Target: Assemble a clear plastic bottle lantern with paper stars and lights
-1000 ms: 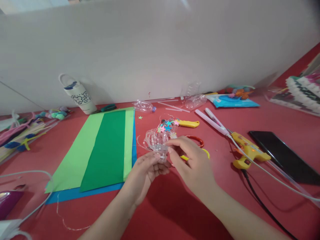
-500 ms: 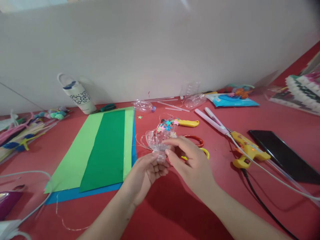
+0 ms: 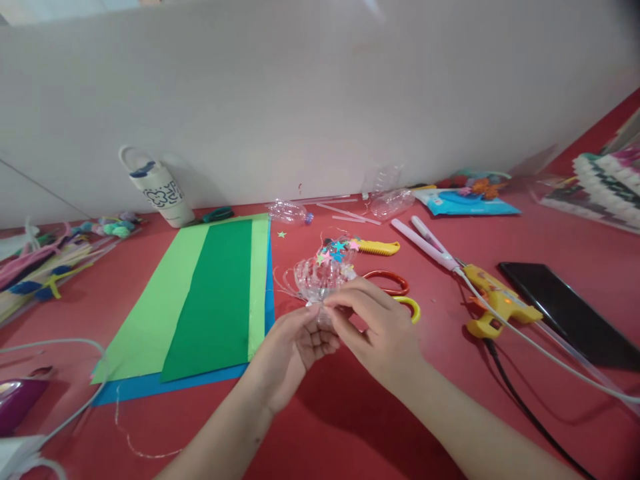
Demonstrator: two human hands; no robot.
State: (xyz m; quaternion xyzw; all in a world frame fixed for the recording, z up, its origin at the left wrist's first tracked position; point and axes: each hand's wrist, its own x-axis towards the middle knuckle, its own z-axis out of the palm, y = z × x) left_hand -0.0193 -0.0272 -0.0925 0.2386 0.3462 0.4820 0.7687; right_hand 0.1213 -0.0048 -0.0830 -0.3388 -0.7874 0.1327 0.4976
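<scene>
My left hand (image 3: 300, 340) is closed round the lower end of a clear plastic bottle piece (image 3: 317, 277), whose upper part is cut into thin curled strips. My right hand (image 3: 377, 327) pinches at the same piece, thumb and forefinger together at its neck; whether a small bit lies between those fingertips is hidden. Just beyond the piece lie several coloured paper stars (image 3: 336, 252) and a yellow cutter (image 3: 377, 247). Scissors with a red handle loop (image 3: 393, 279) and a yellow loop (image 3: 413, 308) lie partly behind my right hand.
Green sheets (image 3: 210, 300) over a blue one lie left. A yellow glue gun (image 3: 500, 300), pink straightener (image 3: 423, 243) and black phone (image 3: 570, 307) lie right. Cables cross both sides. Cut bottles (image 3: 287, 211), a blue packet (image 3: 473, 205) and a white tumbler (image 3: 163, 193) line the wall.
My right hand has shifted slightly left and its fingertips have come together on the neck of the bottle piece. My left hand keeps its hold. The view has moved a little.
</scene>
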